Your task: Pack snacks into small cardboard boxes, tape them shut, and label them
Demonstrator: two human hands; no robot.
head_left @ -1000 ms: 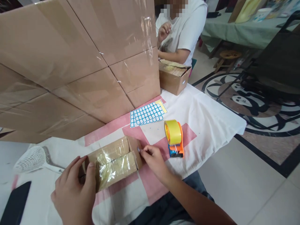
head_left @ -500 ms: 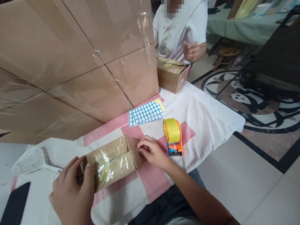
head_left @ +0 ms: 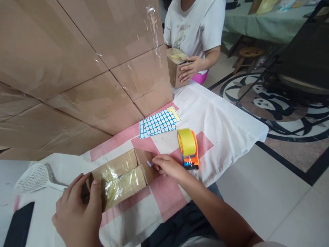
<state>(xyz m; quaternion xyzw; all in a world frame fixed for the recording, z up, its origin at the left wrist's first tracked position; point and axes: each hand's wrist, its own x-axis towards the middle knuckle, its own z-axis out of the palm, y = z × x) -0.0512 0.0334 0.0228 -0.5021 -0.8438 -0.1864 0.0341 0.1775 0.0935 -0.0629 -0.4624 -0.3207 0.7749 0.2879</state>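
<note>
Head view, your left hand (head_left: 77,206): It bends around the left end of the small box (head_left: 125,181). The thumb is on the near side and the fingers are on the far side, so the grip is holding the box.
Your right hand (head_left: 167,165): It comes in from the right with the fingers curled. Thumb and finger are pinched together, but I cannot tell if they nip the little label.
Small box: It lies on the worktop (head_left: 218,113) between your two hands, with shiny tape on top.
Little label (head_left: 149,164): It is at the box's right end, just beside your right fingertips.
Near your right hand: Yellow tape (head_left: 187,142) sits in an orange holder (head_left: 196,151). Blue-edged sheets (head_left: 159,122) lie farther back by the big cardboard wall (head_left: 89,82).
What changed: Half a second ago, your right fingers hid more of the label; it shows better now. The other person (head_left: 195,27) has a hand (head_left: 191,68) on the other box (head_left: 177,70), which has turned. Your left hand has hardly moved.
</note>
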